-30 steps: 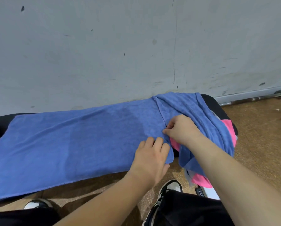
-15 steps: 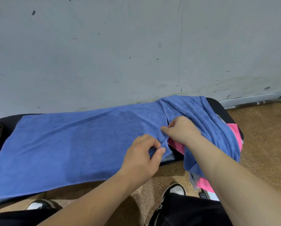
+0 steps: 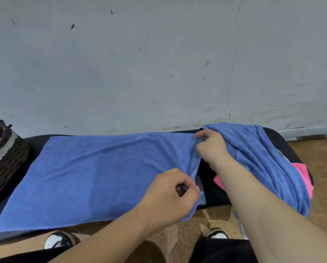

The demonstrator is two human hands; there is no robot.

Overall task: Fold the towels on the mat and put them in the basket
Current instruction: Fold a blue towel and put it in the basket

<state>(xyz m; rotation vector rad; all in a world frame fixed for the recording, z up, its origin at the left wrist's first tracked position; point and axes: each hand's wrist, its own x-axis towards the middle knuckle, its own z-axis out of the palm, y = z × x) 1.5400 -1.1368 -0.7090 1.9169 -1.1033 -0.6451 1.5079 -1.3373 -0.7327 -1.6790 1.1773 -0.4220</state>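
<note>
In the head view, the only one given, the blue towel (image 3: pixel 102 177) is seen spread flat along the black mat (image 3: pixel 215 196), its long edge lying against the wall. A second earlier the left hand (image 3: pixel 170 194) was laid flat on the towel's near right corner, and the right hand (image 3: pixel 211 147) was pinching the edge just beside it. The left hand's fingers have since been curled round that near corner, which is now gripped. The right hand has been carried up the short edge to the far corner by the wall, where the cloth is pinched. The hands are thus now apart, one clamped on each right-hand corner, and the edge between them has been raised slightly, so that a strip of mat is uncovered beneath it. The head has also been turned, so that the woven basket (image 3: pixel 9 160) is now seen at the left end of the mat, with something pink inside it. A second blue towel (image 3: pixel 263 158) is heaped at the right end, over a pink towel (image 3: pixel 302 173). With both corners taken, the first fold is judged ready to be made, most likely by the right edge being carried across to the left. At least two more towels are left to be folded.
</note>
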